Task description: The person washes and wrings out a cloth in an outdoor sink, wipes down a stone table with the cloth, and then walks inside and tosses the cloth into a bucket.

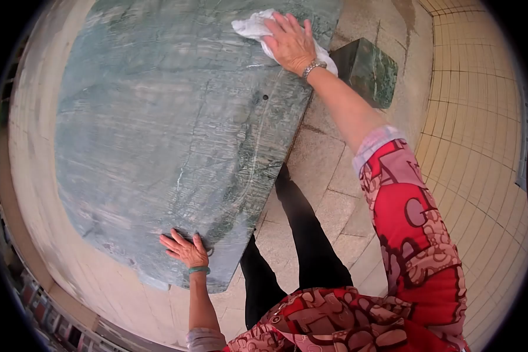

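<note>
- White cloth (251,26): in the head view, it lies crumpled on the stone table (135,135), toward the top of the view, with one end reaching the table's right-hand edge beneath your wrist.
- Your right hand (293,50) rests over the cloth, its fingers extended and slightly spread, laid flat on top of the fabric. A metal bracelet (314,67) circles that wrist.
- Your left hand (188,252) is on the table near its lower end, palm down, fingers open and fanned, thumb apart; you wear a green band (199,270) on that wrist.
- The table has a grey-green, streaked surface, with a small dark hole (265,97) between your hands, nearer the right one.
- A dark green stone block (369,73) stands just beside the table's right-hand edge, near your right wrist.
- Your legs (311,246), in black, are beside the table, over the paving (317,152); your sleeve (405,205) is red and patterned.
</note>
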### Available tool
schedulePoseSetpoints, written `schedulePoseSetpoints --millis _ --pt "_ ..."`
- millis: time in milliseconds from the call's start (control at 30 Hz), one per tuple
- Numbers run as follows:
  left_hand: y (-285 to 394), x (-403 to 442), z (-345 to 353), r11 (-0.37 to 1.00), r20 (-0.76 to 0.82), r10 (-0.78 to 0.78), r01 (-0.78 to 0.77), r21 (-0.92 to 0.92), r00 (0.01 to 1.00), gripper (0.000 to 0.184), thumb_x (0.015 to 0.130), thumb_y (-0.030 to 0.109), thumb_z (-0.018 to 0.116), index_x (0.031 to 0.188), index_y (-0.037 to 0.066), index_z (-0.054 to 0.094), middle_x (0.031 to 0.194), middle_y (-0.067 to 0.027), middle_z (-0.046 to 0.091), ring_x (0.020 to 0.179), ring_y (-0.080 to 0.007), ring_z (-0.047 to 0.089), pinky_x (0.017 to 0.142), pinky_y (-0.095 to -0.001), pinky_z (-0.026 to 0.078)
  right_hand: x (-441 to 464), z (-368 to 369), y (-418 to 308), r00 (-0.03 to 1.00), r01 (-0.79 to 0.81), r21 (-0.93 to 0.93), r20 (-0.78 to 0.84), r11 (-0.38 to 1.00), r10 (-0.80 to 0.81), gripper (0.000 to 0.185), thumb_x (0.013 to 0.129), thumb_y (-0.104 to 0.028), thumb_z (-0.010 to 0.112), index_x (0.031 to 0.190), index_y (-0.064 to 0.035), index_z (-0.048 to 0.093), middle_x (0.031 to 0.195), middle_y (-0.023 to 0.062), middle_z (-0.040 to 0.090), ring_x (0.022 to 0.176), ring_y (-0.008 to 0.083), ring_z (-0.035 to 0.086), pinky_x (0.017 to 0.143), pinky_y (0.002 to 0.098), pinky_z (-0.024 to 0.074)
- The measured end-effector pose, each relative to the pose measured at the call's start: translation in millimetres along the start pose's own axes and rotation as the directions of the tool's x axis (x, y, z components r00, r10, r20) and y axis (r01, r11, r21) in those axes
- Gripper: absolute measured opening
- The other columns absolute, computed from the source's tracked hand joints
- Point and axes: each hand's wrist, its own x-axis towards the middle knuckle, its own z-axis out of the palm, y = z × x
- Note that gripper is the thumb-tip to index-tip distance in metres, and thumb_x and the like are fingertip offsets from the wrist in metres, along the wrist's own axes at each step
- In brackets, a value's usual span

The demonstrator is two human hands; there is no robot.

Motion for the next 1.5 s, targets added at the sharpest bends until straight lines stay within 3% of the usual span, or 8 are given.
schedulePoseSetpoints --millis 100,433,833,1233,1300,1333,1400,1500 --pt "-5 5 3 1.000 0.035 0.019 -0.019 0.007 0.999 0.076 0.085 0.052 0.039 0.138 0.004 0.012 0.143 -0.0246 -0.003 0.133 -0.0396 -0.004 0.101 -0.0591 0.001 41 -26 61 0.958 -0.286 0.086 0.052 0.954 0.282 0.043 0.087 -0.035 0.042 0.123 -0.0116 0.045 0.127 0.0127 0.044 0.117 0.0335 0.038 0.099 0.0494 0.0254" --pt "7 10 -10 0.996 0.112 -0.023 0.012 0.094 0.993 0.077 0.085 0.051 0.038 0.136 -0.001 0.015 0.143 -0.0263 -0.002 0.133 -0.0401 -0.004 0.103 -0.0554 0.002 57 16 73 0.918 -0.396 -0.080 -0.038 0.915 0.394 0.045 0.088 -0.035 0.040 0.124 -0.0086 0.045 0.128 0.0164 0.043 0.120 0.0320 0.037 0.100 0.0488 0.0253" --pt "-3 1 -70 0.952 0.135 0.036 0.007 -0.306 0.990 0.069 0.077 0.039 0.059 0.134 0.013 0.030 0.142 -0.0222 0.012 0.132 -0.0377 0.011 0.100 -0.0604 0.011 -115 -37 -300 0.922 0.197 0.344 0.254 0.918 -0.293 0.054 0.081 -0.030 0.054 0.127 -0.0087 0.038 0.133 0.0126 0.034 0.122 0.0308 0.032 0.101 0.0498 0.0219" --pt "-93 -415 -26 0.509 0.167 -0.562 0.497 -0.703 0.810 0.047 0.073 0.019 0.065 0.115 0.005 0.048 0.130 -0.0277 0.033 0.120 -0.0414 0.032 0.098 -0.0434 0.030 -380 -162 -495 0.575 0.484 0.716 0.172 0.503 -0.799 0.039 0.080 -0.023 0.056 0.115 -0.0064 0.051 0.124 0.0141 0.044 0.118 0.0272 0.039 0.099 0.0452 0.0289" --pt "-135 -476 -67 0.503 0.235 -0.611 0.600 -0.622 0.756 0.044 0.074 0.019 0.065 0.112 0.002 0.049 0.122 -0.0295 0.041 0.113 -0.0392 0.042 0.093 -0.0425 0.037 -387 -199 -538 0.598 -0.237 0.857 0.500 0.457 -0.627 0.023 0.084 -0.023 0.052 0.096 -0.0033 0.056 0.096 0.0171 0.057 0.094 0.0293 0.055 0.079 0.0402 0.0427" --pt "-143 -507 -61 0.483 0.250 -0.617 0.610 -0.628 0.746 0.044 0.074 0.019 0.065 0.112 0.002 0.049 0.122 -0.0295 0.041 0.113 -0.0392 0.042 0.093 -0.0425 0.037 -386 -204 -546 0.595 -0.292 0.842 0.531 0.453 -0.603 0.024 0.087 -0.023 0.047 0.082 -0.0004 0.053 0.068 0.0169 0.054 0.063 0.0306 0.053 0.059 0.0376 0.0412" --pt "-161 -551 -50 0.006 0.516 -0.691 0.718 -0.696 0.506 0.037 0.078 0.022 0.063 0.106 -0.001 0.054 0.109 -0.0234 0.054 0.101 -0.0298 0.053 0.085 -0.0379 0.042 -358 -213 -568 0.637 -0.471 0.785 0.618 0.402 -0.461 0.029 0.088 -0.026 0.046 0.078 0.0000 0.051 0.059 0.0137 0.048 0.056 0.0228 0.045 0.055 0.0348 0.0376" --pt "-178 -597 -32 -0.093 0.492 -0.771 0.693 -0.715 0.404 0.034 0.080 0.024 0.061 0.101 -0.002 0.056 0.095 -0.0166 0.061 0.088 -0.0231 0.058 0.078 -0.0334 0.045 -286 -201 -583 0.673 -0.667 0.733 0.670 0.133 -0.313 0.030 0.090 -0.029 0.047 0.095 -0.0008 0.055 0.084 0.0003 0.056 0.075 0.0074 0.048 0.067 0.0254 0.0412"
